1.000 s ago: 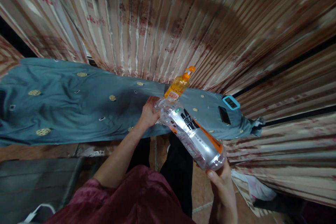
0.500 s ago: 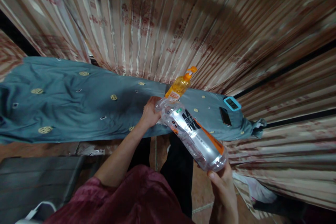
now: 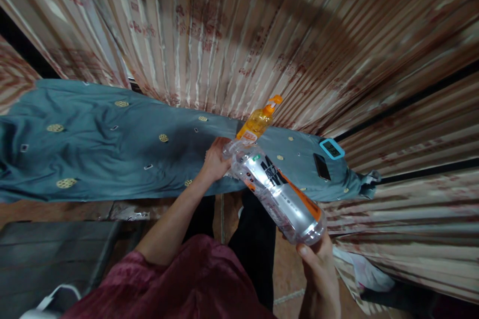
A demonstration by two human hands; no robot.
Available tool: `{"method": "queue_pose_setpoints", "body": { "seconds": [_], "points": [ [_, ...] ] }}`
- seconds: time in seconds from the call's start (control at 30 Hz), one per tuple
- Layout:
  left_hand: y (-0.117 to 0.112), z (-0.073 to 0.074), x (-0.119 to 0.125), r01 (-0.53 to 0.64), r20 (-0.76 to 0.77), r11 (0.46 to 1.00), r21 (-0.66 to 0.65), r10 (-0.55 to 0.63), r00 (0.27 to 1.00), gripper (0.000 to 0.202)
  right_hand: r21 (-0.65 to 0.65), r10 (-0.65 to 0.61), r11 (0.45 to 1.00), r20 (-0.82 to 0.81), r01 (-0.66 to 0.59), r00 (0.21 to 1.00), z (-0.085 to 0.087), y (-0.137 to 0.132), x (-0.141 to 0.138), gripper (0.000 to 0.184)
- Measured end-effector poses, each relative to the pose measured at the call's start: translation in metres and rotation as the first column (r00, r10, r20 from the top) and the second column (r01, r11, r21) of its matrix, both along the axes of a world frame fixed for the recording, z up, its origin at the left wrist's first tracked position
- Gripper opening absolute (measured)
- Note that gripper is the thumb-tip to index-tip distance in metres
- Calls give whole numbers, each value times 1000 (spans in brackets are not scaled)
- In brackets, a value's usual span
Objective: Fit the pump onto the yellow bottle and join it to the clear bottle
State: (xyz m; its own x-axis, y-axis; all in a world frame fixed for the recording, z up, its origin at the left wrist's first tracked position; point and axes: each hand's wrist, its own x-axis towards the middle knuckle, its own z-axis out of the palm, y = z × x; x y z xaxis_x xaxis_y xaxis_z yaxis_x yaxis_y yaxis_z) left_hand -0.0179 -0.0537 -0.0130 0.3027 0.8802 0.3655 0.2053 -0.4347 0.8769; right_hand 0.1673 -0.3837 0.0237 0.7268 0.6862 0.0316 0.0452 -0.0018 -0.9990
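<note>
A large clear plastic bottle (image 3: 279, 192) with a silver, black and orange label lies tilted in front of me, neck pointing away. My right hand (image 3: 318, 271) grips its base from below. My left hand (image 3: 216, 162) is closed around the neck or cap end, above the edge of a surface covered in blue-grey cloth (image 3: 112, 144). Just behind the bottle's neck stands an orange pump bottle (image 3: 258, 123) on the cloth.
A dark phone (image 3: 321, 166) and a small blue-framed digital clock (image 3: 331, 149) lie on the right end of the cloth. Striped brown curtains (image 3: 243, 35) hang behind and to the right. My maroon sleeve and dark trousers fill the lower middle; a white object (image 3: 368, 276) lies on the floor at right.
Almost nothing has changed; both hands keep their hold on the bottle, and the view has shifted very slightly.
</note>
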Motion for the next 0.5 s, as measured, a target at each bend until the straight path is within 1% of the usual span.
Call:
{"method": "queue_pose_setpoints", "body": {
  "seconds": [0.2,0.33,0.5],
  "points": [
    [1,-2,0,13,-4,1000,9,-13,1000,59,15,1,1000,-25,0,1000,-2,-2,3,88],
    [1,-4,0,14,2,1000,22,-14,1000,56,11,14,1000,2,-14,1000,0,0,2,91],
    [1,-4,-1,17,13,999,33,-17,1000,53,9,25,1000,5,-25,1000,2,1,0,88]
  ]
}}
